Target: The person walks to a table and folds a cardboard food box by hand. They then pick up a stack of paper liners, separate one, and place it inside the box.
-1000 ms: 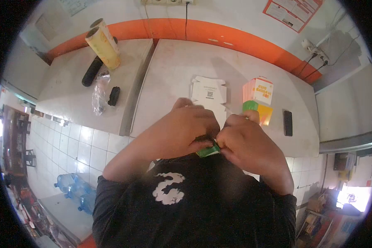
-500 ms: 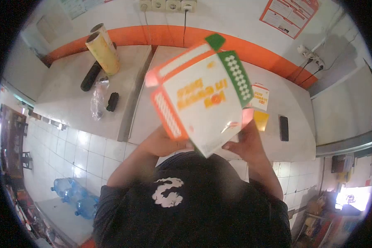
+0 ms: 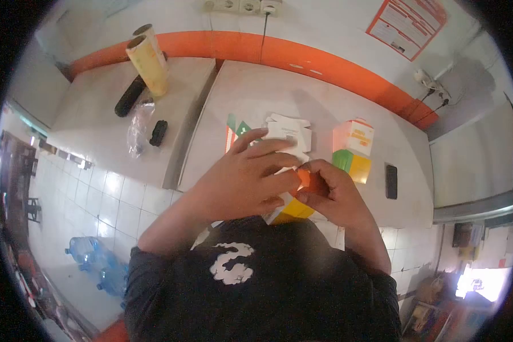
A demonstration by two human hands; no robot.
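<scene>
The printed cardboard box (image 3: 295, 212), white, orange and yellow, is close to my body, partly hidden by my hands. My left hand (image 3: 251, 176) lies over its left side with the fingers spread. My right hand (image 3: 330, 191) pinches an orange flap of it between thumb and fingers. Just beyond my fingers a white cardboard part (image 3: 289, 130) with cut edges shows. Green and red-striped flaps (image 3: 231, 134) stick out past my left hand. On the table to the right stands another box (image 3: 353, 139), white and orange with green and yellow lower parts.
A black phone (image 3: 391, 182) lies at the right of the table (image 3: 407, 154). On the left surface are yellowish rolls (image 3: 149, 65), a black cylinder (image 3: 130, 97), clear plastic (image 3: 141, 128) and a small black object (image 3: 159, 133). Blue bottles (image 3: 91, 256) are at lower left.
The cardboard has been lowered and turned, and its large printed panel no longer faces up. My left hand has moved from its lower edge to over it. The box at right is less covered.
</scene>
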